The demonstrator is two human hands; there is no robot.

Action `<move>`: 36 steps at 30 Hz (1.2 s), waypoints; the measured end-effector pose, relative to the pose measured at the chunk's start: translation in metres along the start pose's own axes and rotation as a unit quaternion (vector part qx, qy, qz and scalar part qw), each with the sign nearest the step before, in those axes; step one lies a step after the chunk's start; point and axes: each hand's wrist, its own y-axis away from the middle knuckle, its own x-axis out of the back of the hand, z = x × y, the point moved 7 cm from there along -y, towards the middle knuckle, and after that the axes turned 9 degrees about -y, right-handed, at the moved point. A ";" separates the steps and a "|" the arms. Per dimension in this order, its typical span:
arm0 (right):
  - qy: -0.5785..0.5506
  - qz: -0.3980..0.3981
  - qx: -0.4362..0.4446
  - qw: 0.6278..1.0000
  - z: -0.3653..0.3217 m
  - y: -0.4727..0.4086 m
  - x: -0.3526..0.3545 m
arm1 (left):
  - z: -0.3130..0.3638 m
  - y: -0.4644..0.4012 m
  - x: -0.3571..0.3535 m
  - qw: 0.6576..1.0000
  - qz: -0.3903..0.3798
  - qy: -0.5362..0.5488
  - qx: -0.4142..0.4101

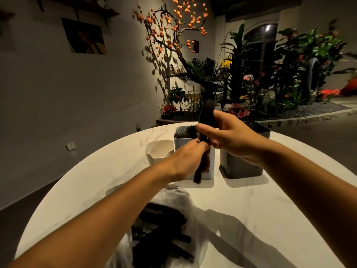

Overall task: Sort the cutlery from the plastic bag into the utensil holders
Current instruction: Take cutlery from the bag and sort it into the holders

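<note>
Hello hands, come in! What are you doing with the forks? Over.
Left hand grips black plastic forks low. Right hand pinches them higher. Forks upright above light grey square holder. Clear plastic bag near, more cutlery inside.

— Table (pixel 251 209): what is it showing?
— It is presenting as smooth, pale, faintly veined like marble, with a soft sheen.
— The bag (pixel 123 246)?
— Thin clear plastic, crinkling and catching glare; the cutlery (pixel 162 229) inside is looking dark, matt plastic.
— Holders?
— The cream holder (pixel 158 151), light grey holder (pixel 209 171) and dark grey holder (pixel 241 167) are all reading as smooth matt plastic.
</note>
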 end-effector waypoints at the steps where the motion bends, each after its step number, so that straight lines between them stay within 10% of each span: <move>1: 0.005 0.017 0.025 1.000 -0.008 -0.005 0.005 | 0.005 -0.006 0.008 1.000 0.011 -0.018 -0.013; 8: 0.109 0.105 0.132 0.980 -0.049 -0.050 0.029 | 0.026 -0.040 0.084 0.962 0.244 -0.010 -0.120; 23: 0.242 0.074 -0.030 0.967 0.045 -0.088 0.026 | -0.037 -0.073 0.078 0.975 0.201 -0.094 0.020; 36: 0.290 0.046 0.031 0.956 0.004 -0.040 -0.002 | -0.015 -0.017 0.083 0.965 0.230 -0.124 0.015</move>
